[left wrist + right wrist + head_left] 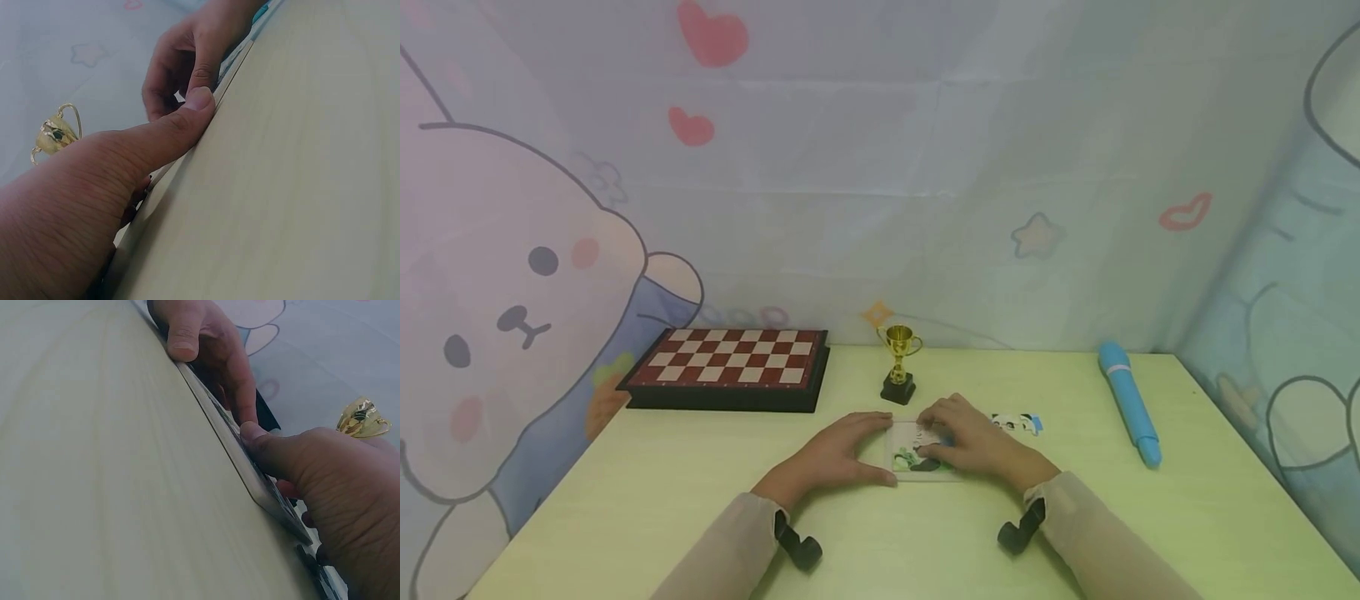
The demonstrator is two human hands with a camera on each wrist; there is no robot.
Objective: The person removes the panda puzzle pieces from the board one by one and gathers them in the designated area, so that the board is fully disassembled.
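Note:
A small thin flat plate with a printed picture (913,457) lies on the pale green table, between both hands. My left hand (850,454) grips its left side, thumb on the near edge and fingers on the far edge. My right hand (973,446) holds the right side the same way, fingers curled over the picture. In the left wrist view my thumb (187,112) presses the plate's edge (232,62). The right wrist view shows the plate (250,472) edge-on under my right thumb (269,440).
A small gold trophy (898,362) stands just beyond the hands. A red and white chessboard (730,367) sits at the back left. A blue pen-like tube (1131,400) lies at the right. A small sticker strip (1018,423) lies beside my right hand. Cartoon curtains surround the table (625,500).

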